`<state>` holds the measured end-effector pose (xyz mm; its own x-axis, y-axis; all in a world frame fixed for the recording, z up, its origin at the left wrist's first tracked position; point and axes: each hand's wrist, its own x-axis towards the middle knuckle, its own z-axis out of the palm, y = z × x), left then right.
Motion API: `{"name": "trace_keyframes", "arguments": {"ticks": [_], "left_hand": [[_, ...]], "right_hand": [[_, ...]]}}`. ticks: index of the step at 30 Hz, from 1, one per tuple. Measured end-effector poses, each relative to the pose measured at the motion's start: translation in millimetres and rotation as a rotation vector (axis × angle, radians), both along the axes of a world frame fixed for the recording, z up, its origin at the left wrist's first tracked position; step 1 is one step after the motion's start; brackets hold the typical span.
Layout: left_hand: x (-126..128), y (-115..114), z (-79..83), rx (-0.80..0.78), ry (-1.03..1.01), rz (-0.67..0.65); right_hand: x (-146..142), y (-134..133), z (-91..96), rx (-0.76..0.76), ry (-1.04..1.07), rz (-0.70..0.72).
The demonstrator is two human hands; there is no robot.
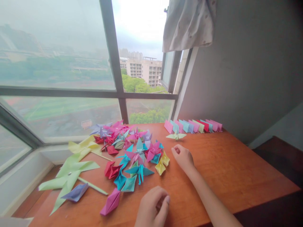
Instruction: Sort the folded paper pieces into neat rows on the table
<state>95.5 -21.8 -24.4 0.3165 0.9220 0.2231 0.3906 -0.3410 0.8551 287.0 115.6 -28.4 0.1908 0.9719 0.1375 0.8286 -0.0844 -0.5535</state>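
Bottom edge cut your left hand (154, 203) off at the wrist and cropped your right forearm (208, 197). Your right hand (184, 156) was curled, palm hidden. Paper pile (139, 149) overlapped; some pieces were partly covered. Top edge cropped the curtain (189, 26); left pane (56, 47) looked hazy.

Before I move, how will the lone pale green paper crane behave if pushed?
The paper crane is probably very light, being folded paper, so it may slide easily. Its thin wings would likely bend if pinched hard. They spread wide to both sides, so an uneven push might tip it.
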Motion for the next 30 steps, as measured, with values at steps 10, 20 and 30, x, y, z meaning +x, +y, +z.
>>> {"name": "trace_keyframes", "arguments": {"ticks": [10,20,30], "left_hand": [[-14,-3,12.9,0.033,0.027,0.297],[-45,18,40.8,0.337,0.846,0.563],[-55,18,52.9,0.627,0.677,0.634]], "right_hand": [[-2,-6,-15.5,0.153,0.174,0.103],[2,-2,-18.6,0.238,0.313,0.077],[5,-7,-6.5,0.274,0.431,0.131]]}}
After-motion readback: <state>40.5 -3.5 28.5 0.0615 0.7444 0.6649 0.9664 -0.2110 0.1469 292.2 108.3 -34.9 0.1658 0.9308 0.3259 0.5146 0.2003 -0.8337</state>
